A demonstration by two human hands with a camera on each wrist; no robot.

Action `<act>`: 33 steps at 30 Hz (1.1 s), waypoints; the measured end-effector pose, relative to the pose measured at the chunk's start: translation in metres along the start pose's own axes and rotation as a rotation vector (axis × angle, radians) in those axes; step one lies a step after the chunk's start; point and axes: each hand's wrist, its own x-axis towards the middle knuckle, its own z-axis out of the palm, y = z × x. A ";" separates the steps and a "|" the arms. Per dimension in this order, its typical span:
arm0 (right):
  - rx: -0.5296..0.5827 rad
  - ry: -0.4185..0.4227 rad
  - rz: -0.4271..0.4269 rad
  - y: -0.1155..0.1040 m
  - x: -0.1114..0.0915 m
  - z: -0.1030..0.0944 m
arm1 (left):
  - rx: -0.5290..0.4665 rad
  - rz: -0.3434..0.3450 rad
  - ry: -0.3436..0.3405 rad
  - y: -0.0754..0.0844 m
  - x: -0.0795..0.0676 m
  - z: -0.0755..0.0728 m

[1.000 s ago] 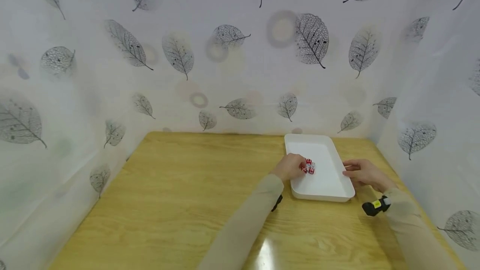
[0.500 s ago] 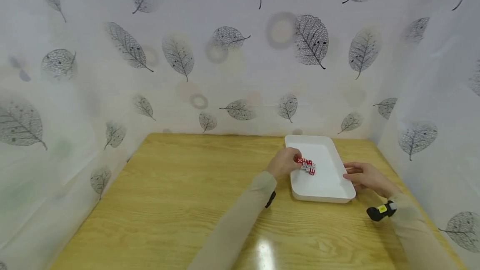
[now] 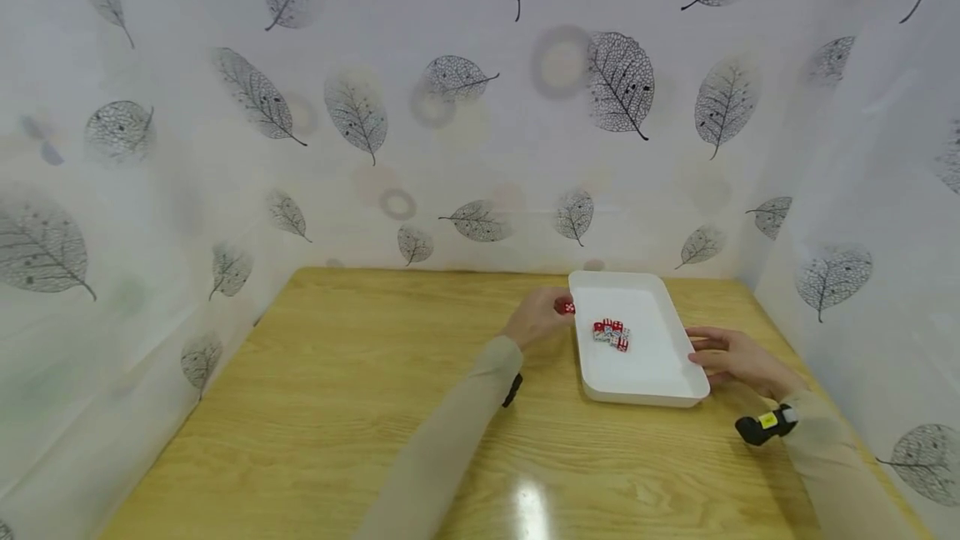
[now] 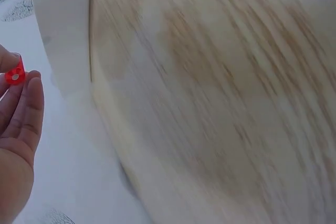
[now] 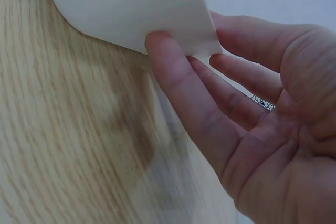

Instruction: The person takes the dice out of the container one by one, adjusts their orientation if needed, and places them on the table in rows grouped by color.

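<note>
In the head view my left hand [image 3: 538,317] pinches a red die [image 3: 568,307] with white pips, right at the left rim of a shallow white tray [image 3: 660,307]. The left wrist view shows the same die [image 4: 16,77] between thumb and fingertips. Inside the tray, toward its left side, several red and white dice [image 3: 612,335] lie in a tight cluster. My right hand [image 3: 738,358] holds the tray's right side. In the right wrist view one fingertip presses the outer wall [image 5: 121,14], while other fingers reach the edge.
The tray stands on a wooden table [image 3: 360,390] near its back right corner. A pale curtain [image 3: 465,140] printed with leaves hangs behind the table and along both sides. Each wrist wears a dark band, such as the right wristband [image 3: 767,425].
My left hand has moved left and slightly back from the dice cluster to the tray's left rim, carrying one red die. The right hand has stayed at the tray's right side.
</note>
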 end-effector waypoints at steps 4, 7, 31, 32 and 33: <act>0.006 0.005 0.000 0.001 0.000 0.000 | 0.029 0.002 0.020 -0.012 -0.004 -0.007; 0.007 0.002 -0.004 0.002 0.001 -0.001 | 0.081 -0.013 0.027 -0.019 -0.006 -0.012; 0.002 -0.011 0.005 0.007 0.004 -0.002 | 0.206 -0.295 -0.132 -0.025 -0.012 -0.014; 0.004 -0.011 0.006 0.007 0.003 -0.002 | 0.209 -0.299 -0.125 -0.025 -0.012 -0.013; 0.000 -0.019 -0.001 0.006 0.003 -0.001 | 0.209 -0.300 -0.116 -0.025 -0.011 -0.013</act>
